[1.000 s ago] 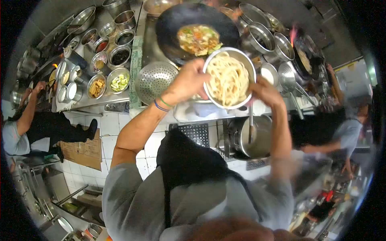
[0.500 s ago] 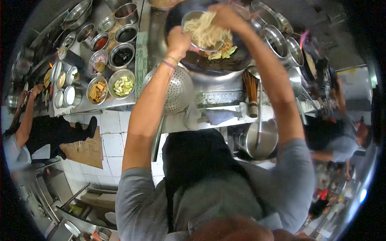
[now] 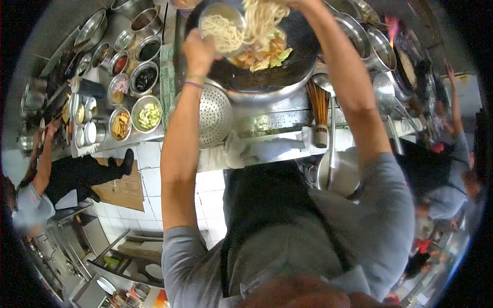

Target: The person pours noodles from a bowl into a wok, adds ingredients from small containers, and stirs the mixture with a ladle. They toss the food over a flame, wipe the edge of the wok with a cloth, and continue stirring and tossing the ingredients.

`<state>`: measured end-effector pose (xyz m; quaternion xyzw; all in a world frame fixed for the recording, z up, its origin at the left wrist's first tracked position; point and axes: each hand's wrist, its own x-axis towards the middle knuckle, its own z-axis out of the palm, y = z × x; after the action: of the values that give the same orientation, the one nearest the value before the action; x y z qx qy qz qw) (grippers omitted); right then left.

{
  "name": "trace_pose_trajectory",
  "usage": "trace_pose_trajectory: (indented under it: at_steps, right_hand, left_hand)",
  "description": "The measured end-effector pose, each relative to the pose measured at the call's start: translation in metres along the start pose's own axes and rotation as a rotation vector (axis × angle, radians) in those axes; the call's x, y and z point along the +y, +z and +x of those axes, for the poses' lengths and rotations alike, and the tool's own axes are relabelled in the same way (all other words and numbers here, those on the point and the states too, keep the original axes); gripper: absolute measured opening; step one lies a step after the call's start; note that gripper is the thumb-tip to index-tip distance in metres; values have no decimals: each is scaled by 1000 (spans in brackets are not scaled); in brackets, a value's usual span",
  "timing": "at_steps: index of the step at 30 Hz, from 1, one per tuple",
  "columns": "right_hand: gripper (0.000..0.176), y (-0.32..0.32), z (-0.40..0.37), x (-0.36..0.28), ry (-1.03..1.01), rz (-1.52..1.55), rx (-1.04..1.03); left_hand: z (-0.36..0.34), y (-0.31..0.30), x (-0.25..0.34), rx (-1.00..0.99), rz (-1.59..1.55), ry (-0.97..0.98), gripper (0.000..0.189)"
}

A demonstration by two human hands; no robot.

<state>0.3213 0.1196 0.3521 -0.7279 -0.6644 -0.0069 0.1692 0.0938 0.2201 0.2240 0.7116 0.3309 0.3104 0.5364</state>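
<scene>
My left hand (image 3: 198, 54) is closed on the edge of a round metal bowl (image 3: 220, 10), tilted above the left part of a dark wok (image 3: 303, 56). Noodles (image 3: 222, 33) lie inside the bowl. At the top edge of the head view, my right hand (image 3: 300, 4) is partly cut off. From it hangs a bunch of pale noodles (image 3: 264, 18), blurred by motion, over the wok. Below them, cabbage and other browned food (image 3: 272, 57) sit in the wok.
A perforated strainer (image 3: 213, 115) lies under my left forearm. Beside the wok are a bamboo brush (image 3: 319, 110) and a long-handled ladle (image 3: 323, 81). Ingredient bowls (image 3: 146, 114) stand at left. Another person (image 3: 38, 200) works at far left, another (image 3: 447, 174) at right, near flames (image 3: 393, 28).
My left hand and the bowl have shifted left. My right hand has risen toward the top edge, lifting a bunch of noodles out of the bowl and over the wok.
</scene>
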Motion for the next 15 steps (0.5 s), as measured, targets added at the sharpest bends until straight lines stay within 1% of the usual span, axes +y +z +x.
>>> trace_pose_trajectory:
  at_steps: [1,2,4,5,7,8,10,11,13,15]
  right_hand:
    - [24,27,-4,13,-43,42,30]
    - [25,52,-6,28,81,155,-57]
    - [42,91,-5,49,325,385,-233]
    - [54,101,-4,48,461,319,-344]
    - [57,110,-16,45,557,454,-400]
    - [53,124,-21,54,559,447,-238]
    - [44,154,-33,74,564,422,89]
    - [42,152,-38,78,514,304,139]
    - [37,146,-45,86,409,61,234]
    - [33,114,-69,70,401,110,350]
  left_hand:
    - [3,6,-4,11,16,19,23]
    - [7,11,-14,22,31,39,22]
    - [10,20,-15,37,80,80,19]
    - [16,23,-18,55,160,137,19]
    - [28,28,-37,82,321,246,18]
    - [31,31,-40,88,302,291,16]
    - [45,30,-49,78,342,286,14]
    - [50,29,-47,73,360,286,14]
    - [58,32,-44,38,299,257,13]
    - [52,36,-25,-12,266,212,13]
